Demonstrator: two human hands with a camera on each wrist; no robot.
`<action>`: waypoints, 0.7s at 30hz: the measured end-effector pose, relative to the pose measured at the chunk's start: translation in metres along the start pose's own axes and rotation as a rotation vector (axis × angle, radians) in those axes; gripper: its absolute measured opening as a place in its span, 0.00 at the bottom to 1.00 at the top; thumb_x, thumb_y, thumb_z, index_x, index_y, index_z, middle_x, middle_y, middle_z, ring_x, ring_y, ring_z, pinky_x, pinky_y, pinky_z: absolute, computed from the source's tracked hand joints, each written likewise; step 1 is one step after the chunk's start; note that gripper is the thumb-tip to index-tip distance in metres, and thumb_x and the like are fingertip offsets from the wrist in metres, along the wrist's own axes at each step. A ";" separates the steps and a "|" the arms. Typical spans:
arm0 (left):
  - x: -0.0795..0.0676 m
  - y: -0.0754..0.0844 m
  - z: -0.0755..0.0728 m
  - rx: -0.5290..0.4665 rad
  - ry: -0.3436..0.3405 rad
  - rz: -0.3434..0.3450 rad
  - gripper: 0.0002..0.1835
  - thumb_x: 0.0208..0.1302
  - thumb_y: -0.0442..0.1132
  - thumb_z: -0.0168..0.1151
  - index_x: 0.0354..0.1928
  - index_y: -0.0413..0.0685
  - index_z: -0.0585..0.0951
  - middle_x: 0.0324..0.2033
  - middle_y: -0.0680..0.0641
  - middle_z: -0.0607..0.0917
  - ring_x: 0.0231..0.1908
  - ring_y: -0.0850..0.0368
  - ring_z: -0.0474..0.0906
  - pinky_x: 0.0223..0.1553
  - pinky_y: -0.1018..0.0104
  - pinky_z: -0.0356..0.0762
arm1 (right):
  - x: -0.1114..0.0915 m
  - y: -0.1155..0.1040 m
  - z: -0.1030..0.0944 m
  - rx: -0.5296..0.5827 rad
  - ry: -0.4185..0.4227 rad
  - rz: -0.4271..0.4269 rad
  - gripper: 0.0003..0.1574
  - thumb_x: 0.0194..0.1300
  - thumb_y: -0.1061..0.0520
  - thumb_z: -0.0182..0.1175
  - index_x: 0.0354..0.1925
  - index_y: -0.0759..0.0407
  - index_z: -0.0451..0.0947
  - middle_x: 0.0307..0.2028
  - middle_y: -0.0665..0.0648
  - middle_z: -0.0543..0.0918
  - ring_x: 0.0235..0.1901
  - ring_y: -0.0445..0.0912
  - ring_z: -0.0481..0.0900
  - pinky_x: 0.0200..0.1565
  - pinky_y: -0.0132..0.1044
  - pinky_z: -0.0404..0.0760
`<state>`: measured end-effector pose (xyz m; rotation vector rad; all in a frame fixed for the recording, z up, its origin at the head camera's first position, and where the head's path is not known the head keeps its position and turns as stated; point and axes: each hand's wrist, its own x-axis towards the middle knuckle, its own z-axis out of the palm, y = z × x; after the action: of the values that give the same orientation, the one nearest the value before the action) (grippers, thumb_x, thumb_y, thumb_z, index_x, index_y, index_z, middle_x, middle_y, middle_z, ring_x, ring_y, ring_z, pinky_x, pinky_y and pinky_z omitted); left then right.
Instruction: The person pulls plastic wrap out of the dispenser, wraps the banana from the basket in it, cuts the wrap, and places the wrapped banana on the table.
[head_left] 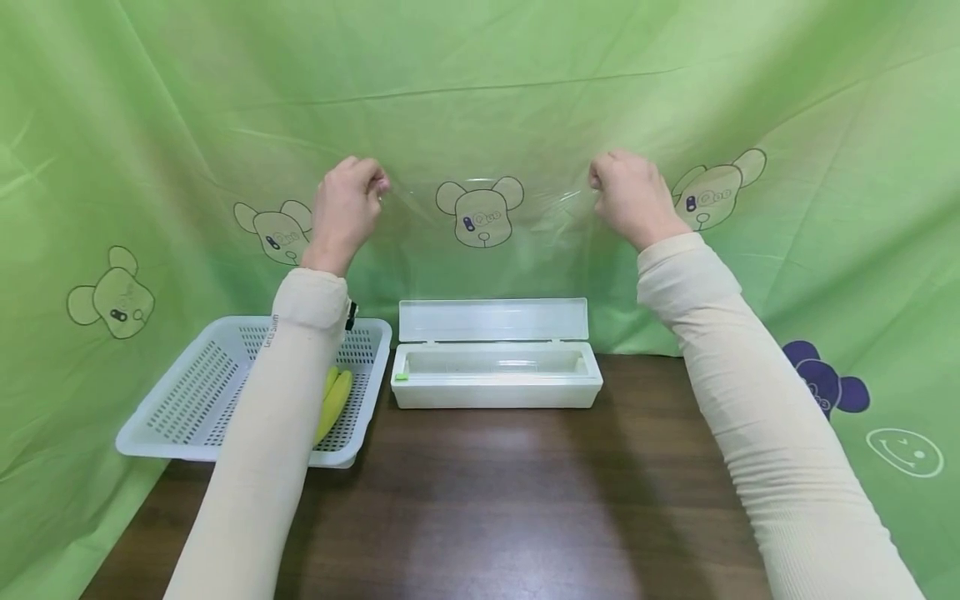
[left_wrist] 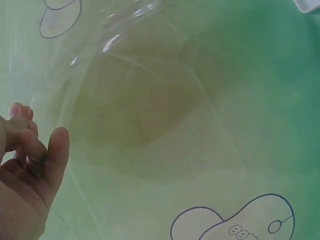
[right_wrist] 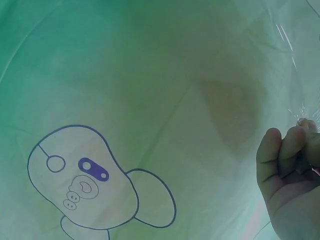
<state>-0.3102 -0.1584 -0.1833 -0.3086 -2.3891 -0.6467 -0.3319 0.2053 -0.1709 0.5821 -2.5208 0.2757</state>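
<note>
A clear sheet of plastic wrap (head_left: pixel 564 198) stretches between my raised hands, showing mostly as bright glints and creases. My left hand (head_left: pixel 347 204) pinches its left edge between thumb and fingers. On the other side, my right hand (head_left: pixel 632 193) pinches the right edge, and small wrinkles gather at the fingertips in the right wrist view. Below them on the table stands a white plastic-wrap dispenser box (head_left: pixel 497 395), its translucent lid (head_left: pixel 493 320) hinged up at the back. The film glints (left_wrist: pixel 111 43) in the left wrist view beyond the left fingers.
A pale blue slotted basket (head_left: pixel 180 404) sits at the left of the brown table (head_left: pixel 487 500), partly behind my left sleeve. Yellow bananas (head_left: pixel 334 404) lie in it. Green curtain with bear drawings (head_left: pixel 480 108) hangs close behind and along both sides.
</note>
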 end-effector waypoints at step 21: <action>-0.004 0.019 -0.005 0.026 0.078 -0.119 0.12 0.76 0.40 0.57 0.47 0.38 0.83 0.45 0.40 0.83 0.42 0.43 0.80 0.42 0.54 0.78 | 0.003 -0.007 -0.012 0.021 0.037 0.028 0.21 0.49 0.79 0.46 0.41 0.72 0.76 0.38 0.67 0.76 0.39 0.62 0.74 0.45 0.56 0.76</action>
<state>-0.2976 -0.1451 -0.1754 -0.1284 -2.3522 -0.6680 -0.3253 0.2016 -0.1585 0.5452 -2.4944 0.3214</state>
